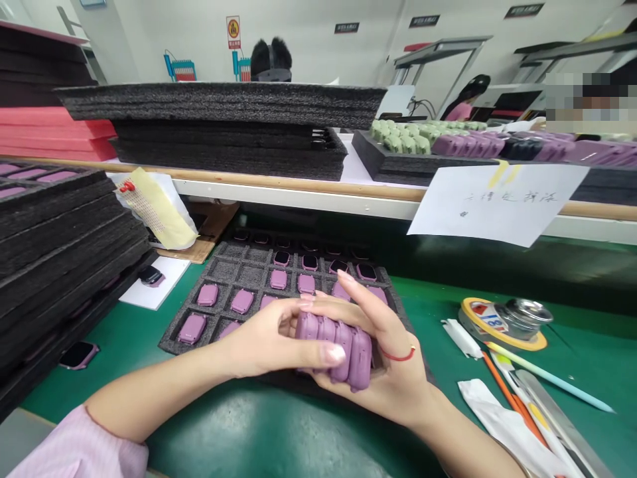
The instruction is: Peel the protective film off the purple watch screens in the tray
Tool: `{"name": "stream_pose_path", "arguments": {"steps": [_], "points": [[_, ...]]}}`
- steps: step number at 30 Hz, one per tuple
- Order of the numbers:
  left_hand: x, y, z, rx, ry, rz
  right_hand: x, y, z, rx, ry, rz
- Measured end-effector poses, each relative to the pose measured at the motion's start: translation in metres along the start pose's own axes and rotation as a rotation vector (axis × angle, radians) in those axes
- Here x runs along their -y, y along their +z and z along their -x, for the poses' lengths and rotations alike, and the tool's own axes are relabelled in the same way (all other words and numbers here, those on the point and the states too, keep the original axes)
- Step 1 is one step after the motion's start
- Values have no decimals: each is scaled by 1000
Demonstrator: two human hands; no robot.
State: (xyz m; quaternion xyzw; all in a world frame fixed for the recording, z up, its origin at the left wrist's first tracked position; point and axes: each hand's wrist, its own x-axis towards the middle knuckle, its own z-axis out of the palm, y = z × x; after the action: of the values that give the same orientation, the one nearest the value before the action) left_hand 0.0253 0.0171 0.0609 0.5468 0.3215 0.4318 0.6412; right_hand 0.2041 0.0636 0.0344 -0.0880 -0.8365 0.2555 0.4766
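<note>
Between my two hands is a row of several purple watch cases (336, 348), standing side by side with their narrow edges toward me. My left hand (283, 342) is closed on the row from the left, its thumb lying across the front. From the right, my right hand (393, 345) cups the same row, with its palm underneath and its thumb pointing up. Some fingers are hidden behind the cases. Just beyond lies a black foam tray (223, 269) with purple watches in its pockets, some showing dark screens and others purple backs. My hands cover part of this tray.
Stacked foam trays (60, 245) rise at the left, near a loose watch (79, 355) and a white card (166, 285). At right are a tape roll with a metal dish (525, 312), pens (547, 375) and tweezers (562, 418). A shelf (298, 196) crosses above, holding more foam.
</note>
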Motion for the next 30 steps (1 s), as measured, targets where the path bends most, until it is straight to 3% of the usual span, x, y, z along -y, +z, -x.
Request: {"name": "stream_pose_path", "arguments": {"steps": [4, 9, 14, 17, 21, 25, 28, 30], "points": [[-2, 6, 0, 29, 29, -61, -4, 6, 2, 34, -110, 74], [-4, 10, 6, -128, 93, -160, 5, -2, -3, 103, -160, 128], [-7, 12, 13, -207, 115, -271, 13, -12, -2, -40, 130, -189], [-6, 12, 15, -222, 235, -385, 9, -11, -2, -127, 378, -422], [-5, 12, 15, -156, 382, -494, 6, -9, -3, 54, 616, -523], [-3, 11, 13, -176, 416, -608, 9, -9, -5, 163, 684, -644], [-2, 10, 10, -134, 490, -604, 11, -5, -6, 122, 671, -779], [0, 8, 8, -81, 569, -581, 12, -1, -7, 81, 628, -736]]}}
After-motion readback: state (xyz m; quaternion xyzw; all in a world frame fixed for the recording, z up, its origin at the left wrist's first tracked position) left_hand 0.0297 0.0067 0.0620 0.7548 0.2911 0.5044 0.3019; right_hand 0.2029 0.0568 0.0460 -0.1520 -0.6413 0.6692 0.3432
